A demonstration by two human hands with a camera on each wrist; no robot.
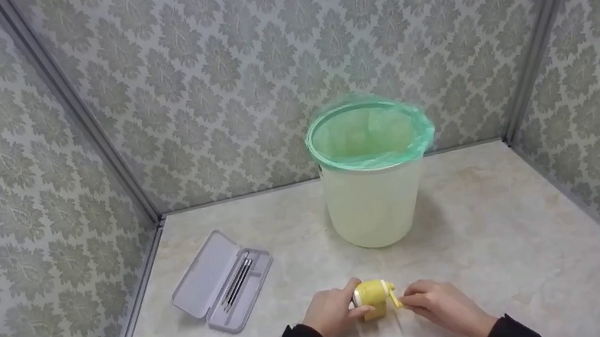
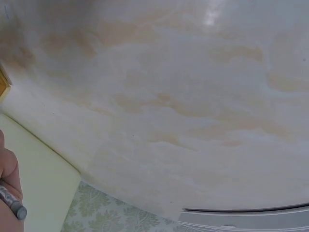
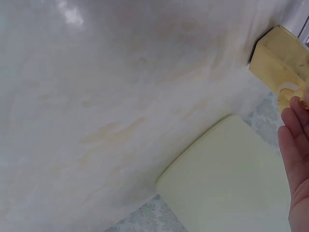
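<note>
As left grip (image 1: 329, 314) holds plain sharpener (image 1: 373, 293), right grip (image 1: 445, 306) pinches crank (image 1: 394, 297).

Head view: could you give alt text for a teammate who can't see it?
A person's left hand grips a small, yellow, boxy device on a pale marbled tabletop while the right hand pinches its yellow crank. Beyond stands a pale round bin with a translucent green plastic liner; at left, an open grey rectangular case holds slim dark sticks, perhaps pencils.
</note>
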